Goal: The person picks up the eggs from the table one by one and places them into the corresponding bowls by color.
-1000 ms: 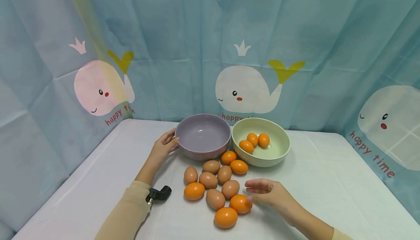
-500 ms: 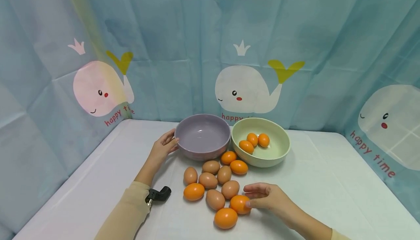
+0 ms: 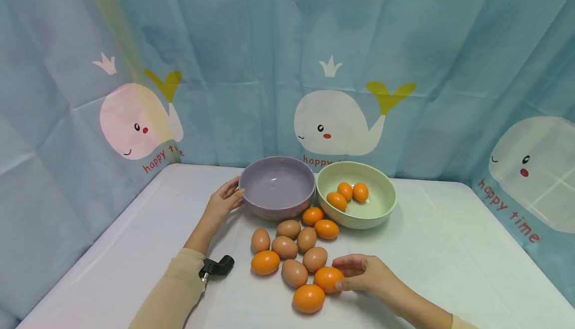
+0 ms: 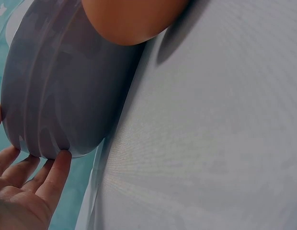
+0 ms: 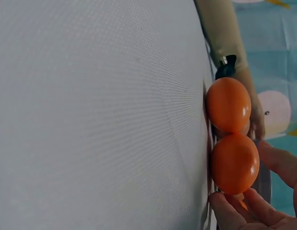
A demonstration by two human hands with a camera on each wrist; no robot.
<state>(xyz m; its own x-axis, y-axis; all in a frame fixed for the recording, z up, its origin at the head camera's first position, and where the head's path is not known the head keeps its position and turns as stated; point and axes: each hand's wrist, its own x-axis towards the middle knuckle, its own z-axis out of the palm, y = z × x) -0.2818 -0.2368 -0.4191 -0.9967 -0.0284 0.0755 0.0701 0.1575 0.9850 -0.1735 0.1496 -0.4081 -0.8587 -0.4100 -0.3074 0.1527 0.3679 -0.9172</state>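
On the left, my left hand (image 3: 221, 203) rests against the purple bowl (image 3: 275, 213). Its fingertips touch the outer wall in the left wrist view, and the thumb lies by the rim. My right hand (image 3: 370, 275) has its thumb and fingers around an orange egg (image 3: 327, 279), which sits on the table. In the right wrist view the fingertips meet that orange egg (image 5: 234, 164) at its edges. Another orange egg (image 3: 309, 298) lies just in front of it. Several brown eggs (image 3: 295, 273) and more orange eggs (image 3: 265, 262) lie grouped before the bowls.
A pale green bowl (image 3: 386, 213) stands close against the purple one, with 3 orange eggs (image 3: 337, 201) inside. White cloth covers the table (image 3: 449, 239). A blue whale-print curtain (image 3: 242, 69) hangs behind. A black device (image 3: 217, 266) is strapped to my left wrist.
My right hand has shifted slightly left and down, closing its thumb and fingers around the orange egg. My left hand and the bowls stay where they were.
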